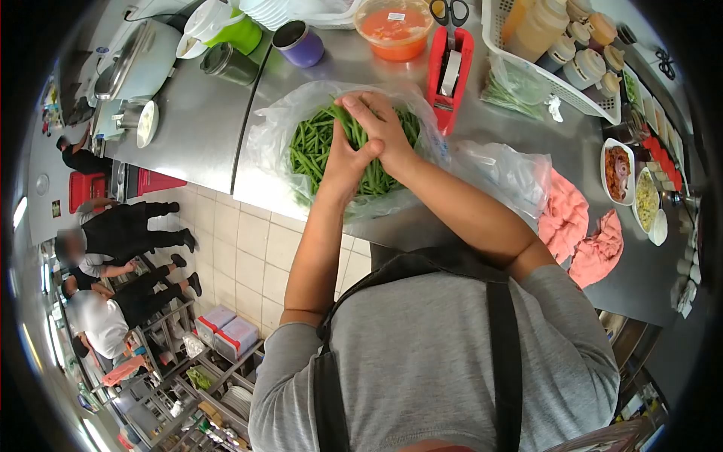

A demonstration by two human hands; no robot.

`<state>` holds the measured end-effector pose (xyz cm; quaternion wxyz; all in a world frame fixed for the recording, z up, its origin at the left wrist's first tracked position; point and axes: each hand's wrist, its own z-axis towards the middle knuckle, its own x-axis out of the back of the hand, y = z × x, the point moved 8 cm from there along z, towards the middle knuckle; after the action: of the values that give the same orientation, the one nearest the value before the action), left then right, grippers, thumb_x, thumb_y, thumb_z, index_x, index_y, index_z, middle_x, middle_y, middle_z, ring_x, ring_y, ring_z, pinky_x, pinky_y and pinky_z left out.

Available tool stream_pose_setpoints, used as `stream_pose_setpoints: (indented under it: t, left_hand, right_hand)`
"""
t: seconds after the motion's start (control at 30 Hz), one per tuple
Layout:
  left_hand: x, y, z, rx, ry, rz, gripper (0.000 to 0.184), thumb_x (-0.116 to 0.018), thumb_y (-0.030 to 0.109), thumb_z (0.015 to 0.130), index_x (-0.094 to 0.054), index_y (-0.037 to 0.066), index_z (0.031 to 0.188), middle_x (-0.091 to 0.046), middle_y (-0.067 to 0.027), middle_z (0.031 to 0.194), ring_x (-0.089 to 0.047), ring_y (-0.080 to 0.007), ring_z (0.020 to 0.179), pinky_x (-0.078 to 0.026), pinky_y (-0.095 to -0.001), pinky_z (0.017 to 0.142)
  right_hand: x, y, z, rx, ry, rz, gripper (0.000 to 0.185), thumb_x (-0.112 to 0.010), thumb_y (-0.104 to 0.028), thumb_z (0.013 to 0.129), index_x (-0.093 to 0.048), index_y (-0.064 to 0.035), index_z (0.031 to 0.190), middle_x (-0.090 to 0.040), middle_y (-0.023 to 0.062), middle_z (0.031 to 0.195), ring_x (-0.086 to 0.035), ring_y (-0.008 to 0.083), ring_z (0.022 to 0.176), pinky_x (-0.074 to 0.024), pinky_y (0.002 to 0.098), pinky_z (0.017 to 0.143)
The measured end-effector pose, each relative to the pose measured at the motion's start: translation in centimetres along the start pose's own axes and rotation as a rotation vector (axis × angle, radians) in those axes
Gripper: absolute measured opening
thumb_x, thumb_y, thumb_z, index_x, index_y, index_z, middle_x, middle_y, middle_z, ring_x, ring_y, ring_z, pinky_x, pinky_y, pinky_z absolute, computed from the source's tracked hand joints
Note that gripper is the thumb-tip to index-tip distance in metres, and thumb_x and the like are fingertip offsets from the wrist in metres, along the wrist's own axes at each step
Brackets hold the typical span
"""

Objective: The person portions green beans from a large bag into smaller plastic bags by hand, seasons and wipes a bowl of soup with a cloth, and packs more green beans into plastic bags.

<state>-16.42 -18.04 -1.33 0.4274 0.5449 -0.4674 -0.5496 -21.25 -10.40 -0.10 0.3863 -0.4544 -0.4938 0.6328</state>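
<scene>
gripping a bunch of green beans (351, 126) between left hand (347, 160) and right hand (387, 134), fingers curled round it, both touching, neither nearer. bunch slants upper left to lower right. loose beans (309, 154) lie under and around the hands: thin, smooth, stick-shaped. crinkly see-through plastic bag (267, 143) round them, on shiny flat steel table (197, 132). red hard tape dispenser (450, 75) beside bag.

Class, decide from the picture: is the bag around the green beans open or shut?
Open: the bag spreads wide, and the green beans show uncovered in its mouth.
</scene>
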Motion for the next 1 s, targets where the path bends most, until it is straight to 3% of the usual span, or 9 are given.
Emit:
stream_pose_setpoints:
  t: [0.03,0.07,0.2,0.27,0.33,0.5,0.7,0.87,1.0]
  left_hand:
    - [0.1,-0.1,-0.1,0.05,-0.05,-0.048,0.096,-0.079,0.041,0.077,-0.023,0.001,0.143,-0.043,-0.0136,0.137,-0.045,-0.0219,0.126,-0.038,-0.0342,0.103]
    - [0.6,-0.4,0.0,0.098,-0.011,-0.135,0.081,-0.082,0.018,0.075,-0.033,-0.002,0.136,-0.05,-0.0125,0.128,-0.05,-0.0228,0.12,-0.042,-0.0349,0.1]
    - [1.6,-1.0,0.0,0.208,0.085,-0.163,0.041,-0.074,0.0,0.076,-0.055,0.0,0.112,-0.062,-0.0074,0.099,-0.063,-0.019,0.088,-0.053,-0.0325,0.075]
    - [2.0,-0.9,0.1,0.177,0.088,-0.179,0.038,-0.072,-0.002,0.076,-0.055,0.0,0.11,-0.062,-0.0073,0.098,-0.063,-0.0192,0.086,-0.053,-0.0328,0.074]
    - [2.1,-0.5,0.2,0.145,0.096,-0.193,0.035,-0.069,-0.004,0.077,-0.055,0.0,0.109,-0.061,-0.0071,0.096,-0.063,-0.0194,0.084,-0.053,-0.0332,0.072]
    - [0.7,4.3,0.6,-0.175,0.094,-0.433,0.038,-0.064,-0.002,0.078,-0.044,0.005,0.11,-0.055,-0.0077,0.091,-0.061,-0.0219,0.08,-0.052,-0.0338,0.073]
    - [0.6,6.8,0.4,-0.276,0.046,-0.497,0.037,-0.065,0.001,0.08,-0.045,0.007,0.11,-0.054,-0.0067,0.09,-0.059,-0.0216,0.082,-0.05,-0.0366,0.078]
    - [1.7,10.3,0.2,-0.422,-0.014,-0.63,0.033,-0.061,0.003,0.083,-0.047,0.011,0.111,-0.052,-0.0061,0.089,-0.053,-0.0192,0.082,-0.046,-0.0382,0.079]
    - [1.8,10.4,0.0,-0.287,-0.05,-0.459,0.033,-0.063,0.001,0.08,-0.048,0.007,0.109,-0.052,-0.0067,0.088,-0.057,-0.0196,0.079,-0.048,-0.036,0.074]
  right_hand:
    - [-0.1,0.3,0.2,-0.003,-0.005,0.0,0.036,-0.052,-0.035,0.097,-0.06,-0.003,0.11,-0.054,0.0048,0.115,-0.049,0.0148,0.11,-0.0356,0.0295,0.099]
    - [-0.6,0.8,0.4,-0.049,-0.044,0.163,0.041,-0.049,-0.039,0.098,-0.059,-0.0036,0.116,-0.052,0.0054,0.121,-0.048,0.0147,0.113,-0.0354,0.0301,0.1]
    - [-1.2,0.3,-0.2,-0.234,-0.207,0.43,0.056,-0.044,-0.048,0.098,-0.049,-0.0053,0.134,-0.042,0.0063,0.139,-0.043,0.0172,0.124,-0.0343,0.0315,0.104]
    - [-0.5,0.2,-0.8,-0.311,-0.248,0.469,0.059,-0.045,-0.049,0.098,-0.045,-0.0055,0.137,-0.04,0.0067,0.141,-0.041,0.0183,0.126,-0.0342,0.0315,0.104]
    - [0.8,0.4,-1.1,-0.198,-0.287,0.292,0.081,-0.068,-0.047,0.085,-0.033,-0.0033,0.143,-0.042,0.0132,0.136,-0.041,0.0249,0.127,-0.0322,0.0362,0.107]
    - [-1.0,0.1,-4.1,-0.018,-0.544,-0.087,0.107,-0.086,-0.027,0.067,-0.019,-0.0037,0.147,-0.039,0.0172,0.141,-0.037,0.0258,0.133,-0.0306,0.0353,0.11]
    - [-0.7,-0.5,-4.3,0.099,-0.427,-0.254,0.073,-0.074,-0.02,0.08,-0.031,-0.0019,0.136,-0.059,0.0182,0.117,-0.059,0.0306,0.107,-0.046,0.0395,0.092]
    - [0.6,0.2,-5.4,0.142,-0.427,-0.668,0.033,-0.046,-0.007,0.095,-0.04,-0.0019,0.126,-0.063,0.0164,0.105,-0.065,0.0284,0.086,-0.0501,0.0414,0.076]
    - [3.5,1.3,-4.7,-0.065,-0.316,-0.177,0.028,-0.048,-0.011,0.096,-0.045,0.001,0.121,-0.064,0.013,0.106,-0.065,0.0204,0.085,-0.0507,0.036,0.073]
